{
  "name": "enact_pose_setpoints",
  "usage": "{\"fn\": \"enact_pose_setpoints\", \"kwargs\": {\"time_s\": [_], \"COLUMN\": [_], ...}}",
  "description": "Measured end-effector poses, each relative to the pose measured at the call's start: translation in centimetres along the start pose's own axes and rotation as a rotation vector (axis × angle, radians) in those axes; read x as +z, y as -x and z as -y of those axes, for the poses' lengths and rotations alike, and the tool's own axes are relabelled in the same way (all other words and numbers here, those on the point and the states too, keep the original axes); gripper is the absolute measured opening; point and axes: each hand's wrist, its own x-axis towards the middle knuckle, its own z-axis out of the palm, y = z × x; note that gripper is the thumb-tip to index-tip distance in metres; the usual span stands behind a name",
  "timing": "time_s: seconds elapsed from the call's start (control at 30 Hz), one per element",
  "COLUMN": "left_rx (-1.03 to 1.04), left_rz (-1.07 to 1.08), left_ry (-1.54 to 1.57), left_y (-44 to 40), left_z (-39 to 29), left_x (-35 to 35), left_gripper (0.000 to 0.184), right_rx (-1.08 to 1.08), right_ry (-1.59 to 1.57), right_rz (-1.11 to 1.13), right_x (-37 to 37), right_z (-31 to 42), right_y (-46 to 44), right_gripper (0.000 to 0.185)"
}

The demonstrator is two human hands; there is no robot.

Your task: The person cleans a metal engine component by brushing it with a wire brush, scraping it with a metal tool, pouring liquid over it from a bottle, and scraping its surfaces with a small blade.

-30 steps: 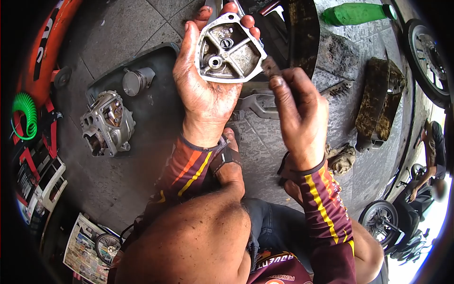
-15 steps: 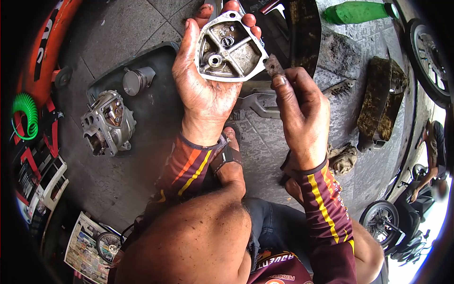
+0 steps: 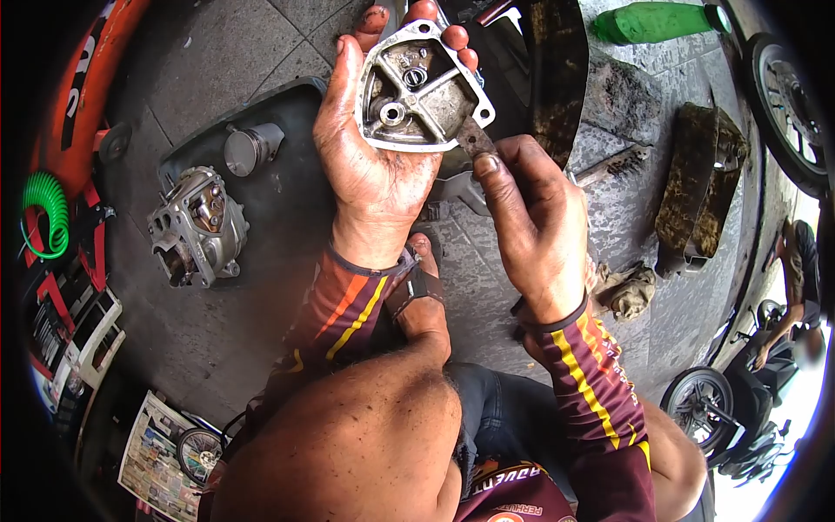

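Note:
My left hand [image 3: 376,181] grips a silver metal engine cover [image 3: 445,97], its hollow inner side facing up, with fingertips curled over the far edge. Oily grime marks the cover's ribbed inside. Pinched between the thumb and fingers of my right hand [image 3: 541,222] is a small flat metal scraper blade [image 3: 474,137] with a hole in it. The blade's tip meets the cover's rim at the near right corner. Dark smudges coat the fingers of both hands.
At left, a piston [image 3: 252,150] lies in a dark tray [image 3: 300,94], with a cylinder head [image 3: 202,230] by its near edge. On the right are a green bottle [image 3: 657,23], a dirty metal guard [image 3: 701,187] and a rag [image 3: 628,293]. Another person [image 3: 802,278] crouches farther right.
My right hand has moved left and slightly down, sliding the scraper blade from the cover's right corner along its near rim. The left hand has barely shifted with the cover.

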Motion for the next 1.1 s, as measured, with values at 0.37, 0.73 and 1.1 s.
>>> {"fn": "enact_pose_setpoints", "kwargs": {"time_s": [0.37,0.73,1.1], "left_rx": [0.044,-0.083,0.069], "left_rz": [-0.006,-0.197,-0.141], "left_ry": [0.151,-0.137,-0.009], "left_y": [0.1,0.0,0.0], "left_z": [0.7,2.2,1.7], "left_x": [0.4,1.9,1.1], "left_gripper": [0.044,0.061,0.058], "right_rx": [0.255,0.088,-0.014], "right_ry": [-0.385,-0.176,-0.011], "right_rz": [-0.042,-0.068,0.075], "right_x": [0.1,-1.8,0.6], "right_z": [1.5,1.6,1.5], "right_y": [-1.3,-3.6,0.3], "right_gripper": [0.016,0.013,0.010]}}
